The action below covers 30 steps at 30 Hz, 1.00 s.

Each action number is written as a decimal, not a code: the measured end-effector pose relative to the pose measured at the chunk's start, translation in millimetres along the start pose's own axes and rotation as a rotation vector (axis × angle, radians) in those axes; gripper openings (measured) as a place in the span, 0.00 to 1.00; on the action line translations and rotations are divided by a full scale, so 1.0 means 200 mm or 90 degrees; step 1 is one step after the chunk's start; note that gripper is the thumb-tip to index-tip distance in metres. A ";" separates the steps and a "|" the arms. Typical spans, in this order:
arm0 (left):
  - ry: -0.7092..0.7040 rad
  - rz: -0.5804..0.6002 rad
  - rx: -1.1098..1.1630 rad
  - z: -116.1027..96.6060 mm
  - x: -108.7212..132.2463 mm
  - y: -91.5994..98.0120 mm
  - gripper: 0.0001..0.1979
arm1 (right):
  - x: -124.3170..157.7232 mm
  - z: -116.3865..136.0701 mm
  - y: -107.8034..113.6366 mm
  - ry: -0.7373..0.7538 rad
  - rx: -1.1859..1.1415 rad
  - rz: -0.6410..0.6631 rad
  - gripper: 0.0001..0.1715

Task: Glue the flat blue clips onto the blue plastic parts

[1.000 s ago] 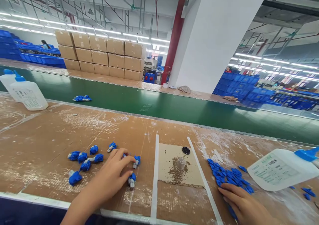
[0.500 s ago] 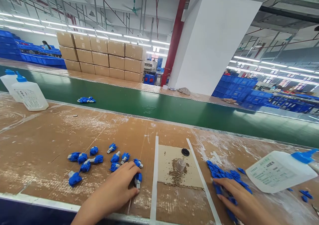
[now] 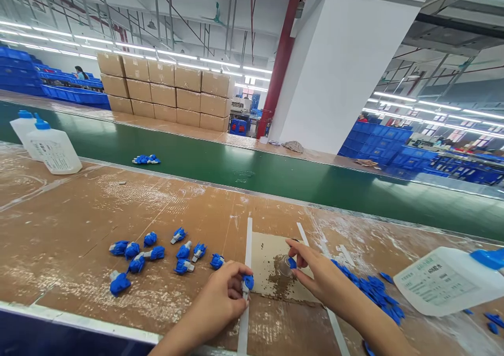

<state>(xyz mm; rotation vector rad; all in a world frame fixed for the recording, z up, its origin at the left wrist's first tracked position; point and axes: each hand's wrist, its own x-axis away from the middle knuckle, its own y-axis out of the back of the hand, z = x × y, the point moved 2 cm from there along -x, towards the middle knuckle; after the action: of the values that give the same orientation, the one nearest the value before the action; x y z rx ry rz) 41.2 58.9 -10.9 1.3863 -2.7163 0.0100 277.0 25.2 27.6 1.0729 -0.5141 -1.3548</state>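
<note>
Since 0.5 s ago the right hand (image 3: 315, 276) has left the pile (image 3: 374, 292) of blue bits and moved left to the pad (image 3: 265, 251). The left hand (image 3: 220, 299) has lifted a part (image 3: 248, 282) off the table (image 3: 71, 209).

The right thumb and forefinger are pinched shut on a small blue piece (image 3: 292, 263), right at the clear cup (image 3: 283, 265) on the stained pad; I cannot tell whether piece and cup touch. The left fingers are curled tight around the blue-and-white part, held just over the white strip (image 3: 248, 240) at the pad's left edge.

Left of that hand a group (image 3: 156, 252) of like parts lies loose on the table. A bottle (image 3: 444, 280) lies tilted near the pile. 2 bottles (image 3: 51, 147) stand far left, and a small blue cluster (image 3: 146, 159) sits on the green belt (image 3: 275, 173).
</note>
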 end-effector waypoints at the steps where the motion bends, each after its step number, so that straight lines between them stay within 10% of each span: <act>1: 0.019 0.002 0.029 0.00 0.00 -0.01 0.21 | 0.00 -0.01 0.00 0.000 -0.006 0.007 0.28; 10: 0.077 0.009 0.152 0.05 -0.01 -0.03 0.27 | 0.02 0.04 -0.05 -0.052 -0.170 0.022 0.25; 19: 0.132 -0.009 0.323 0.02 0.00 -0.06 0.28 | 0.10 0.22 -0.18 -0.217 -0.815 -0.120 0.28; 30: 0.013 -0.013 0.337 0.01 0.00 -0.06 0.23 | 0.13 0.29 -0.29 -0.246 -0.778 -0.176 0.27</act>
<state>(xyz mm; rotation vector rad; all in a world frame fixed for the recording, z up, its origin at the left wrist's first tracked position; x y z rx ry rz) 51.3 51.7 -13.1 1.5050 -2.7968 0.7862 204.5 -9.9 -1.0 -0.1359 0.2427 -1.7277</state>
